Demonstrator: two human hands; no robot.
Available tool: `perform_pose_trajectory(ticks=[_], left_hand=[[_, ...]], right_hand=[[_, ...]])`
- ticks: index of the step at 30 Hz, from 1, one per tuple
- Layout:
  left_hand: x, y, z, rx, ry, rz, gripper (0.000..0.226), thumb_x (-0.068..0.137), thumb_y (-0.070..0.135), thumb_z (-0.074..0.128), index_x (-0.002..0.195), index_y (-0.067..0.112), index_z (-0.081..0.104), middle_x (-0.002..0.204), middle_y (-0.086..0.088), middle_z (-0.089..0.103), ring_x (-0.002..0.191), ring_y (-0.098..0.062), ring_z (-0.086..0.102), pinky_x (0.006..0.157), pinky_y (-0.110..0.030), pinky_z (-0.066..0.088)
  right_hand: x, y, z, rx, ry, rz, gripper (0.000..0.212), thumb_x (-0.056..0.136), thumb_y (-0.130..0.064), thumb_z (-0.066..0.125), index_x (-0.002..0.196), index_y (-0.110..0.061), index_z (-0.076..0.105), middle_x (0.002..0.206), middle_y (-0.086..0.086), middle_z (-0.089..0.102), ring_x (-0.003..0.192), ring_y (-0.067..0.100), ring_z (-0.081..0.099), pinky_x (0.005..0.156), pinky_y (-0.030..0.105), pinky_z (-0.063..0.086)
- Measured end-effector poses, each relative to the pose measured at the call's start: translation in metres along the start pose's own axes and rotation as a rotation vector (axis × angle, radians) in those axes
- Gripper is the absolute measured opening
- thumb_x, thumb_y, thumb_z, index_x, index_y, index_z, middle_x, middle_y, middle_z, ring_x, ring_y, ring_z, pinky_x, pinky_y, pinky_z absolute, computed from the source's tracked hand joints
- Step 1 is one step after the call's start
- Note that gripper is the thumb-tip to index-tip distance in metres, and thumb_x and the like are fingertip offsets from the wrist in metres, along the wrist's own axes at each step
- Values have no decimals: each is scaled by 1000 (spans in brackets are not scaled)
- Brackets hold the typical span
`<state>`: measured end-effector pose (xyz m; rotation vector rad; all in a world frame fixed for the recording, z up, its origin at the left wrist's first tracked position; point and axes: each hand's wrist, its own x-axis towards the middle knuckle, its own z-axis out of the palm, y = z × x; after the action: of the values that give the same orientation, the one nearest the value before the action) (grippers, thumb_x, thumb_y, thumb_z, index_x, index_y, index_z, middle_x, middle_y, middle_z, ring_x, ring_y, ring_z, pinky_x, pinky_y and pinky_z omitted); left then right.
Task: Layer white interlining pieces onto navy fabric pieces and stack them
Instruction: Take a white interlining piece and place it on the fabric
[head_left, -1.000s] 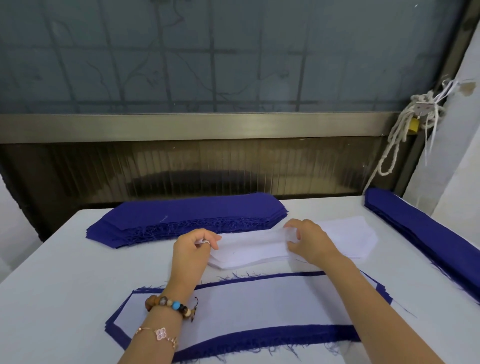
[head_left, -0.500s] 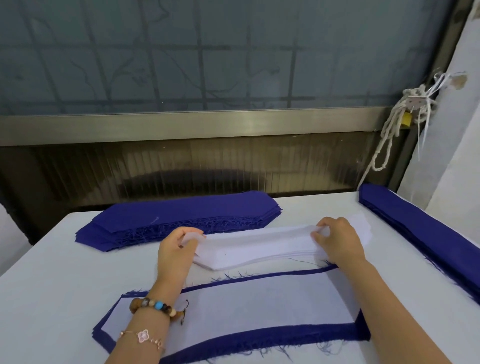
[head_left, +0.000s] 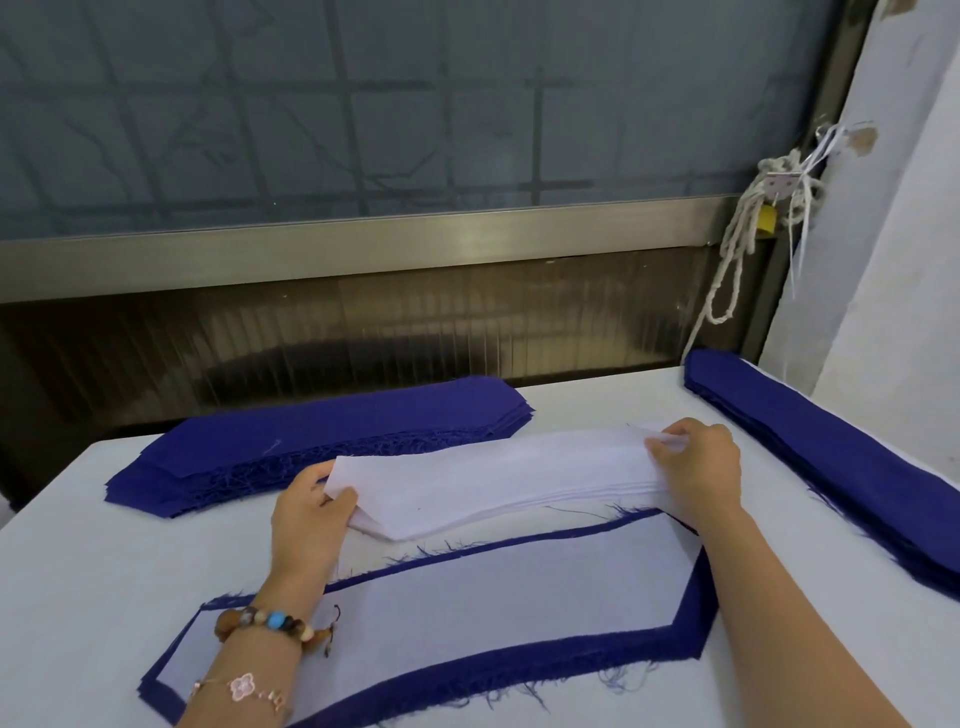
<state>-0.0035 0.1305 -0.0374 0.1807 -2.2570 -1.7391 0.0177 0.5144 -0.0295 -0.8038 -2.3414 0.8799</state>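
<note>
A stack of white interlining pieces (head_left: 498, 488) lies mid-table. My left hand (head_left: 309, 519) pinches the left end of the top white sheet, lifted off the stack. My right hand (head_left: 698, 467) pinches the sheet's right end, also raised. In front of the stack lies a pile of navy fabric pieces (head_left: 519, 670) topped with a white interlining piece (head_left: 493, 608), navy showing round its border. My forearms cross over this pile.
A stack of bare navy pieces (head_left: 322, 441) lies at the back left. Another navy stack (head_left: 841, 467) runs along the right edge. The white table (head_left: 78, 597) ends at a window frame behind; a knotted rope (head_left: 748, 239) hangs at the back right.
My right hand slid outward to the right end of the white stack. Both hands lifted the top sheet's ends, so it now arches above the stack.
</note>
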Motion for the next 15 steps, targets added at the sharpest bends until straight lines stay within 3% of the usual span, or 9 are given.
perform_pose_trajectory(ticks=[5,9,12,15], left_hand=[[2,-2,0,-4,-5,-9,28,91,3,58,112,21,59,95,7,68,89,-15,66,66,-25,48],[3,-5,0,13,2,-11,35,92,7,59,122,24,53,87,-2,70,85,-21,66,66,-29,49],[3,-5,0,-21,0,7,48,92,6,59,130,31,46,80,-14,68,81,-29,65,72,-41,54],[4,-6,-1,-14,13,33,39,93,7,60,114,37,48,79,-23,63,78,-37,63,70,-46,52]], right_hand=[[9,10,-3,70,58,107,47,87,-25,69,127,-3,58,123,21,54,111,37,53,98,40,43],[13,14,-5,151,97,165,32,87,-20,68,113,-1,65,122,21,56,109,34,55,94,36,42],[13,14,-5,158,112,184,27,88,-19,67,107,0,67,120,22,56,104,34,56,91,35,43],[12,11,-6,143,119,171,26,89,-19,66,108,-1,68,120,20,55,104,34,56,93,37,43]])
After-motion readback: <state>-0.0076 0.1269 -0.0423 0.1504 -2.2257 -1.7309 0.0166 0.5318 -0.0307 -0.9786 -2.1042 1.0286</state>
